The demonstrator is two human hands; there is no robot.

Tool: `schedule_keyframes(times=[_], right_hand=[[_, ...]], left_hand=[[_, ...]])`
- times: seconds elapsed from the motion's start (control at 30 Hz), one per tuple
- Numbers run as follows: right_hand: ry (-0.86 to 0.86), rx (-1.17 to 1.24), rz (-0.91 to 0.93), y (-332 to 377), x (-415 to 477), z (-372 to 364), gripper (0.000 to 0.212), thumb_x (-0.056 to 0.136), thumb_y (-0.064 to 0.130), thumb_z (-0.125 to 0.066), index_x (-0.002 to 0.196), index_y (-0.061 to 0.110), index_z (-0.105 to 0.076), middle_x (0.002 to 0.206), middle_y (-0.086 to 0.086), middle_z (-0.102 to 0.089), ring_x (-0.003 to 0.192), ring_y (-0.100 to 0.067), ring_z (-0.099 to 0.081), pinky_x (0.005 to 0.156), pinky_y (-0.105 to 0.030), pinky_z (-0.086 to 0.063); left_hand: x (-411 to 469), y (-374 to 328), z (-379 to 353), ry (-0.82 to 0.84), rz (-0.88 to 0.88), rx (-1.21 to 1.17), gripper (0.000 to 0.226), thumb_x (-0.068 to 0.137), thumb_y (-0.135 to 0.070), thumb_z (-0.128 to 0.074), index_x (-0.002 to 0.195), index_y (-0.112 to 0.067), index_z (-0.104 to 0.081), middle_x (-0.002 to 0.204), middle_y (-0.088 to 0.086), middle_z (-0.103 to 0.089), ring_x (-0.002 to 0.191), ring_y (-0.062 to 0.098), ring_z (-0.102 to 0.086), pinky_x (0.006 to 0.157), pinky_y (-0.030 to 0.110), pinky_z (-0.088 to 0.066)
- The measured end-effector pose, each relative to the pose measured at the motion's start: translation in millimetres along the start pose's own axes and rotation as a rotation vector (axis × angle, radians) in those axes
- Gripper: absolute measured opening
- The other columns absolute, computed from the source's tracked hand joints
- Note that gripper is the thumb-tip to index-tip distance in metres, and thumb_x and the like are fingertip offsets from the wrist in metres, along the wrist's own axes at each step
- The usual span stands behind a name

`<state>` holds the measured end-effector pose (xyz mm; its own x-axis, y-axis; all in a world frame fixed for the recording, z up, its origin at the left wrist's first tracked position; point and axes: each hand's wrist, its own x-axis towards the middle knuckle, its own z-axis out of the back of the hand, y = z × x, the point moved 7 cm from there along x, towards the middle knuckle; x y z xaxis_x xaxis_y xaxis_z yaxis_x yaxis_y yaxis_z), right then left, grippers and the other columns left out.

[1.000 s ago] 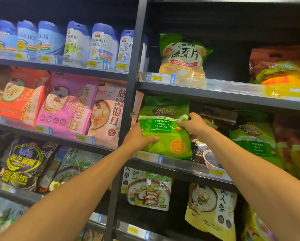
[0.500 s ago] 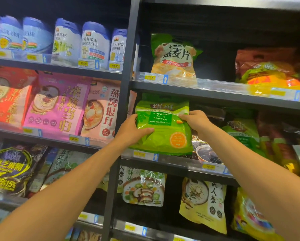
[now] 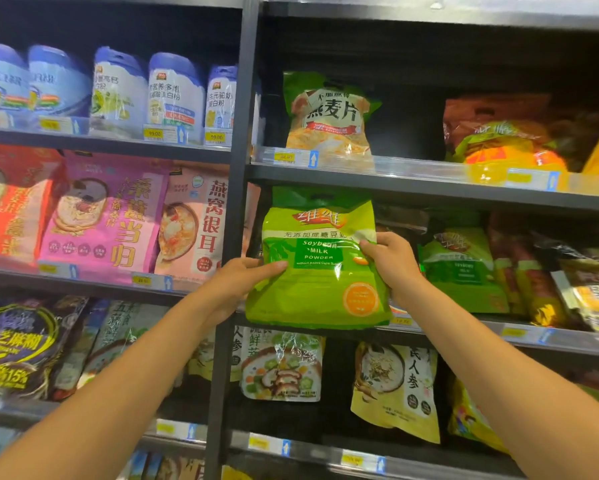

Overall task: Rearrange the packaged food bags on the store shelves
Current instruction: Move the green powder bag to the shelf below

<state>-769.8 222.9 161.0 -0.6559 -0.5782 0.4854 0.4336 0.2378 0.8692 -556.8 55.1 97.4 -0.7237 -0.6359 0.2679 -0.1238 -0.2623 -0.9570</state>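
Note:
A green soybean milk powder bag (image 3: 320, 271) stands upright at the left end of the middle right shelf (image 3: 551, 339), its bottom edge overhanging the shelf front. My left hand (image 3: 242, 278) grips the bag's left edge, thumb across the front. My right hand (image 3: 391, 261) grips its right edge, fingers curled round the side. A second green soybean bag (image 3: 459, 268) leans on the same shelf to the right.
A green oat bag (image 3: 329, 116) stands on the shelf above. A dark upright post (image 3: 234, 202) divides the shelf bays. Pink and red bags (image 3: 107, 216) fill the left bay. Mushroom (image 3: 280, 365) and ginseng (image 3: 395, 386) bags hang below.
Both hands kept hold of the green bag and tipped it more upright, so its front now faces me and its top sits higher under the shelf above.

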Motion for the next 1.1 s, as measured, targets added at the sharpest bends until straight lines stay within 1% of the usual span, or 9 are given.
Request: schedule_keyframes(times=[0.1, 0.17, 0.33, 0.43, 0.63, 0.73, 0.87, 0.93, 1.1], right_hand=[[0.012, 0.032, 0.039, 7, -14, 8, 0.011, 0.101, 0.016, -0.065, 0.110, 0.012, -0.069, 0.096, -0.008, -0.078, 0.070, -0.015, -0.077, 0.059, -0.033, -0.061], [0.020, 0.031, 0.049, 9, -24, 15, 0.012, 0.101, 0.017, -0.065, 0.111, 0.013, -0.068, 0.095, -0.006, -0.078, 0.071, -0.015, -0.077, 0.058, -0.032, -0.061], [-0.006, 0.060, 0.027, 1, -45, 47, 0.019, 0.100, 0.018, -0.066, 0.118, 0.013, -0.065, 0.104, -0.010, -0.077, 0.091, -0.028, -0.077, 0.079, -0.048, -0.064], [0.002, 0.059, 0.023, -5, -59, 67, 0.013, 0.101, 0.020, -0.065, 0.113, 0.018, -0.064, 0.108, -0.011, -0.076, 0.095, -0.030, -0.076, 0.082, -0.050, -0.063], [0.024, 0.026, 0.056, -22, -91, 116, 0.013, 0.100, 0.020, -0.066, 0.112, 0.021, -0.061, 0.103, -0.005, -0.077, 0.082, -0.013, -0.077, 0.060, -0.025, -0.058], [0.022, 0.002, 0.071, -30, -111, 142, 0.021, 0.099, 0.020, -0.067, 0.119, 0.016, -0.060, 0.102, 0.002, -0.076, 0.080, -0.001, -0.075, 0.061, -0.018, -0.057], [0.023, 0.004, 0.025, -54, -138, 178, 0.030, 0.091, 0.044, -0.073, 0.116, 0.031, -0.064, 0.116, -0.002, -0.075, 0.104, -0.020, -0.074, 0.087, -0.050, -0.062], [0.053, 0.001, 0.005, -65, -149, 195, 0.041, 0.082, 0.056, -0.076, 0.116, 0.035, -0.066, 0.119, 0.001, -0.074, 0.111, -0.022, -0.071, 0.094, -0.056, -0.058], [0.161, 0.039, -0.072, -81, -177, 230, 0.037, 0.095, 0.020, -0.071, 0.129, 0.024, -0.058, 0.117, 0.007, -0.074, 0.095, 0.000, -0.074, 0.073, -0.017, -0.059]], left_hand=[[-10, 10, -13, 0.082, 0.070, -0.062, 0.076, 0.063, -0.054, -0.089, 0.124, -0.012, -0.072, 0.115, 0.004, -0.080, 0.106, 0.018, -0.076, 0.099, 0.039, -0.057], [-18, 18, -23, 0.112, 0.095, -0.054, 0.071, 0.068, -0.055, -0.086, 0.127, -0.019, -0.071, 0.121, 0.001, -0.078, 0.117, 0.021, -0.072, 0.111, 0.047, -0.050], [-32, 46, -61, 0.185, 0.164, -0.208, 0.089, 0.066, -0.053, -0.094, 0.143, -0.040, -0.051, 0.136, -0.001, -0.070, 0.122, 0.031, -0.069, 0.098, 0.059, -0.057], [-41, 51, -88, 0.159, 0.158, -0.270, 0.089, 0.072, -0.040, -0.091, 0.148, -0.036, -0.044, 0.134, 0.005, -0.071, 0.116, 0.034, -0.072, 0.090, 0.057, -0.061], [-62, 64, -138, 0.060, 0.067, -0.238, 0.093, 0.054, -0.041, -0.099, 0.134, -0.023, -0.056, 0.113, 0.001, -0.080, 0.104, 0.024, -0.077, 0.097, 0.048, -0.059], [-70, 71, -161, 0.010, 0.027, -0.206, 0.114, 0.040, -0.051, -0.104, 0.138, -0.020, -0.057, 0.119, 0.003, -0.078, 0.110, 0.025, -0.075, 0.104, 0.051, -0.055], [-86, 79, -197, -0.033, 0.010, -0.194, 0.116, 0.046, -0.046, -0.102, 0.145, -0.023, -0.047, 0.130, 0.000, -0.070, 0.116, 0.019, -0.068, 0.095, 0.035, -0.057], [-91, 84, -213, -0.037, 0.008, -0.165, 0.128, 0.044, -0.054, -0.102, 0.153, -0.025, -0.041, 0.139, 0.000, -0.065, 0.124, 0.019, -0.064, 0.103, 0.037, -0.053], [-102, 93, -263, -0.045, 0.003, -0.082, 0.105, 0.074, -0.030, -0.092, 0.160, -0.021, -0.032, 0.143, -0.002, -0.059, 0.121, 0.014, -0.060, 0.091, 0.023, -0.050]])
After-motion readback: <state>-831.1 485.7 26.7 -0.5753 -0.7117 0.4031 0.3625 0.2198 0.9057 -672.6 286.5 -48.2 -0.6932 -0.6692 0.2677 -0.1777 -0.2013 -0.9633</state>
